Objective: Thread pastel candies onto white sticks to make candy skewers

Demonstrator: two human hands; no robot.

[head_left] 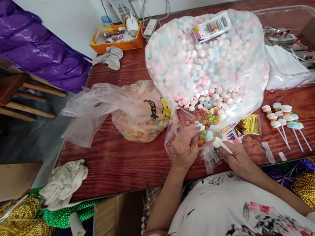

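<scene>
Candy stick (220, 145): white stick threaded with pastel sweets, held over the near edge of the counter (117, 163), roughly mid-length, between both hands.

Counter: dark red wood grain, near edge running across the lower part of the view.

Large clear bag (205, 59): full of pink, blue and white sweets, lying on the middle of the counter, its open mouth facing the near edge right behind the hands. A printed label card (211, 27) lies on its far side.

Second bag (136, 115): thin plastic with a printed face, holding small coloured ring sweets, just left of the large bag and touching it.

Clear tray (293, 15): at the far right corner, with packets and white sheets inside.

Orange tray (117, 39): at the far left corner against the wall, a grey cloth (110, 57) just before it.

Crumpled cloth (63, 183): at the near left corner, overhanging the edge.

Finished sticks (284, 118): a small group lying side by side toward the near right, well apart from the hands.

Gold twist ties (247, 126): bundle between the hands and the finished sticks.

Left hand (183, 149): fingers pressed together, pinching the upper, sweet-bearing end of the candy stick.

Right hand (237, 158): fingers closed around the bare lower end of the stick.
</scene>
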